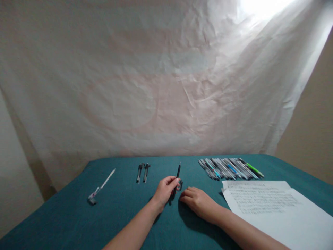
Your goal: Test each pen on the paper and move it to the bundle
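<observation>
My left hand (165, 190) is closed around a slim black pen (178, 171), which stands nearly upright with its pointed end up. A small dark, clip-like piece (181, 185) shows beside the fingers; whether it is part of the pen or separate, I cannot tell. Just to the right, my right hand (197, 202) rests palm down on the green cloth, fingers loosely curled together, apart from the pen. I see nothing in it, though its fingertips are partly hidden.
Two dark pens (143, 172) lie beyond my left hand. Farther left is a thin white pen or refill (107, 178) with a dark cap-like piece (92, 200). A row of several pens (229, 169) lies at back right, behind handwritten paper sheets (273, 218). A pale sheet hangs behind the table (78, 222).
</observation>
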The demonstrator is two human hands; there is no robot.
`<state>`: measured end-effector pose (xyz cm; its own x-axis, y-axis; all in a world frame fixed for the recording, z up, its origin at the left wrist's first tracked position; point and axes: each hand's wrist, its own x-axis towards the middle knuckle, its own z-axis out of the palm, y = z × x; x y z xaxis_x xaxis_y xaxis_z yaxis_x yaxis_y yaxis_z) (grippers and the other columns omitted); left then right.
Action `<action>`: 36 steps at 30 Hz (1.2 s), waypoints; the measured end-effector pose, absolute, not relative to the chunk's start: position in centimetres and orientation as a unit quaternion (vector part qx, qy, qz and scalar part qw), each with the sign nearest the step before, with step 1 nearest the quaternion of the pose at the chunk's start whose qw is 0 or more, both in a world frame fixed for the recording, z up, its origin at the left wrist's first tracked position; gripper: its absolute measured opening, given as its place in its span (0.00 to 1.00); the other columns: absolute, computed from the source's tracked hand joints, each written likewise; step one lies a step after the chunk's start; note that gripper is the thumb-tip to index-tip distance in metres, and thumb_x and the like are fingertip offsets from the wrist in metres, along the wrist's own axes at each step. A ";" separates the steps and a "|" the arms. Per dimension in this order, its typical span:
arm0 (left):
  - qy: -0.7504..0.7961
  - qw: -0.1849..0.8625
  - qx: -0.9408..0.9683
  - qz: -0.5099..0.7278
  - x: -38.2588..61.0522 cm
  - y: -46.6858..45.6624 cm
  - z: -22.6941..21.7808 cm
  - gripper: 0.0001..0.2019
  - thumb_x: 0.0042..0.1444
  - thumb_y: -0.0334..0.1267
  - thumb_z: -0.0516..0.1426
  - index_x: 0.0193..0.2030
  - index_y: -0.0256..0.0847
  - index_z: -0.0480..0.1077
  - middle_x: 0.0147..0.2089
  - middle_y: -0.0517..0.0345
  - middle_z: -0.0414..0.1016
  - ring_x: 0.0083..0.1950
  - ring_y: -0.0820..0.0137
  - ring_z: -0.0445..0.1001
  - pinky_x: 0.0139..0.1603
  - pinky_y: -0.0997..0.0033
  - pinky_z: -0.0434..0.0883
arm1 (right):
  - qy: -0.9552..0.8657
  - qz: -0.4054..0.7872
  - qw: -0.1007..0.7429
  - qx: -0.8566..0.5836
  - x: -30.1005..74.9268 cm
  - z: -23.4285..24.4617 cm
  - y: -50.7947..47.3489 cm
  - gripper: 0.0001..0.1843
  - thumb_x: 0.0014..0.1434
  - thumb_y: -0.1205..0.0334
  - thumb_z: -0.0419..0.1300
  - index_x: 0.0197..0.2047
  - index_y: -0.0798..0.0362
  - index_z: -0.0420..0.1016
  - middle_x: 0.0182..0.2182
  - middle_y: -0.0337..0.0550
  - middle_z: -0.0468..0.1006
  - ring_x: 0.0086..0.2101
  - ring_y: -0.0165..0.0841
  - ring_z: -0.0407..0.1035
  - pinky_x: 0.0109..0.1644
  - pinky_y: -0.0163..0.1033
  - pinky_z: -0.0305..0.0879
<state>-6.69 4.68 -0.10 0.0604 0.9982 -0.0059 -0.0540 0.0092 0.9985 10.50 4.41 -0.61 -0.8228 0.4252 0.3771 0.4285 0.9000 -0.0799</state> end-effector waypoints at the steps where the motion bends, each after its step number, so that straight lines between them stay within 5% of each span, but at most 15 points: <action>1: 0.473 0.526 0.505 0.494 -6.7 4.7 -0.2 0.20 0.45 0.51 0.59 0.37 0.35 0.71 0.29 0.57 0.70 0.28 0.75 0.67 0.27 0.78 0.63 | -0.954 -0.014 0.193 -0.229 10.6 -0.7 4.4 0.11 0.62 0.65 0.49 0.39 0.52 0.72 0.34 0.42 0.75 0.35 0.32 0.65 0.40 0.36 0.59; 7: 0.474 0.486 0.564 0.470 -6.4 4.4 -0.2 0.19 0.47 0.50 0.57 0.36 0.35 0.71 0.26 0.59 0.69 0.25 0.76 0.63 0.25 0.78 0.60 | -0.941 -0.017 0.214 -0.262 10.9 -0.9 4.7 0.10 0.61 0.65 0.48 0.37 0.52 0.70 0.33 0.42 0.71 0.32 0.32 0.65 0.36 0.35 0.60; 13: 0.475 0.442 0.611 0.453 -6.2 4.1 -0.3 0.17 0.51 0.50 0.54 0.36 0.35 0.71 0.27 0.59 0.69 0.26 0.74 0.64 0.26 0.76 0.60 | -0.823 0.161 0.422 -0.346 12.4 -0.5 7.2 0.08 0.60 0.63 0.50 0.36 0.53 0.70 0.33 0.43 0.71 0.33 0.32 0.67 0.38 0.35 0.63; 17: 0.469 0.413 0.646 0.439 -6.1 3.8 -0.3 0.16 0.52 0.48 0.54 0.37 0.36 0.72 0.27 0.58 0.70 0.28 0.72 0.65 0.30 0.74 0.61 | -0.742 0.251 0.488 -0.385 14.1 0.4 9.2 0.09 0.56 0.58 0.54 0.36 0.53 0.71 0.31 0.43 0.73 0.32 0.33 0.68 0.37 0.37 0.65; 36: 0.474 0.329 0.705 0.412 -5.7 3.2 -0.1 0.14 0.52 0.44 0.54 0.38 0.38 0.74 0.35 0.53 0.74 0.37 0.66 0.69 0.38 0.71 0.63 | -0.782 0.363 0.401 -0.309 15.7 2.8 8.9 0.15 0.55 0.56 0.56 0.45 0.53 0.66 0.35 0.43 0.73 0.36 0.32 0.69 0.42 0.40 0.66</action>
